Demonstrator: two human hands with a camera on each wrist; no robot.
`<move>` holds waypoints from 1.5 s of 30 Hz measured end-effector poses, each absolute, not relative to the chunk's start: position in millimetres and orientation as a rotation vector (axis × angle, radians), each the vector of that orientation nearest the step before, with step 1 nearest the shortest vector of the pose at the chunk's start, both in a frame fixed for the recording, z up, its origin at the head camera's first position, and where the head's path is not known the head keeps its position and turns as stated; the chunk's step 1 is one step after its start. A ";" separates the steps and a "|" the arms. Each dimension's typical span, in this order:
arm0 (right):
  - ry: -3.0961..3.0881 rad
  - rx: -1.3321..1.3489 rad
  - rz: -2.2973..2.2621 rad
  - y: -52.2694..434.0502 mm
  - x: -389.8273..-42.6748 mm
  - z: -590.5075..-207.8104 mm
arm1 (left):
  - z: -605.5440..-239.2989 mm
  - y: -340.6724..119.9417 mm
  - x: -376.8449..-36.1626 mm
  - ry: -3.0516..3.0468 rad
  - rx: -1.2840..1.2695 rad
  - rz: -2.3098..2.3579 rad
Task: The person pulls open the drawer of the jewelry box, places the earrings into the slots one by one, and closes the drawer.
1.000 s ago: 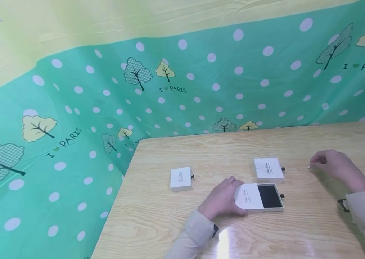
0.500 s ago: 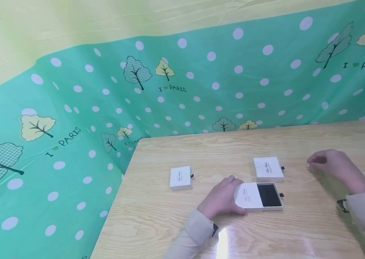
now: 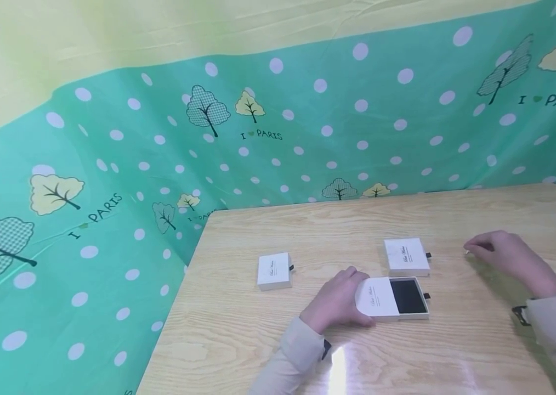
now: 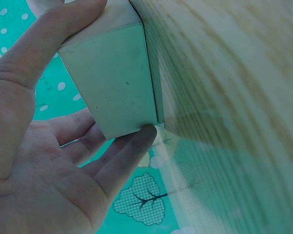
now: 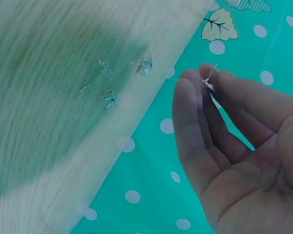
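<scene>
My left hand (image 3: 335, 300) grips the white sleeve of a small drawer box (image 3: 375, 299), thumb on the near side and fingers on the far side. The box's drawer is slid partway out to the right, showing a black pad (image 3: 408, 297) and a dark pull tab. In the left wrist view the box's plain end (image 4: 110, 80) lies between thumb and fingers. Off to the right, my right hand (image 3: 512, 262) pinches a small silvery earring (image 5: 208, 86) with a thin post, between thumb and fingertips.
A closed white box (image 3: 406, 257) stands just behind the held one; another closed box (image 3: 275, 271) is farther left. In the right wrist view, a star-shaped piece (image 5: 112, 100), a pearl piece (image 5: 144, 68) and a long pin-like piece (image 5: 98, 74) lie on the wooden table (image 3: 238, 340).
My right hand has shifted slightly left with the earring pinched in it. The left hand keeps its grip on the box, whose drawer stays partway out.
</scene>
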State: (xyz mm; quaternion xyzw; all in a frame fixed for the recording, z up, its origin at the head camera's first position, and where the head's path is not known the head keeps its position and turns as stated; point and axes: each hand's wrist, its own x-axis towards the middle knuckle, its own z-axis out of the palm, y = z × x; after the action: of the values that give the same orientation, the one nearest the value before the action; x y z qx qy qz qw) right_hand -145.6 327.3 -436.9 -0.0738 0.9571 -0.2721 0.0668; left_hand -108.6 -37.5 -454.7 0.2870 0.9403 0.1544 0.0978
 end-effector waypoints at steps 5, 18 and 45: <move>2.915 -0.247 -0.834 325.0 -144.5 -438.0 | -454.4 -37.7 -108.9 2.781 0.854 0.457; 2.946 -0.276 -0.886 311.9 -142.4 -435.7 | -452.5 -36.2 -105.8 2.789 0.843 0.405; 3.079 -0.452 -0.967 275.2 -125.1 -417.6 | -451.3 -11.8 -113.7 2.788 0.987 0.384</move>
State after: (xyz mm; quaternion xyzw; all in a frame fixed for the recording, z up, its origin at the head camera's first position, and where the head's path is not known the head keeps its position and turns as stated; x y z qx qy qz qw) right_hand -125.1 275.2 -417.6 -0.1384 0.9432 -0.2963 -0.0585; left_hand -113.7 -11.8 -451.3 0.3300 0.9318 0.1283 0.0796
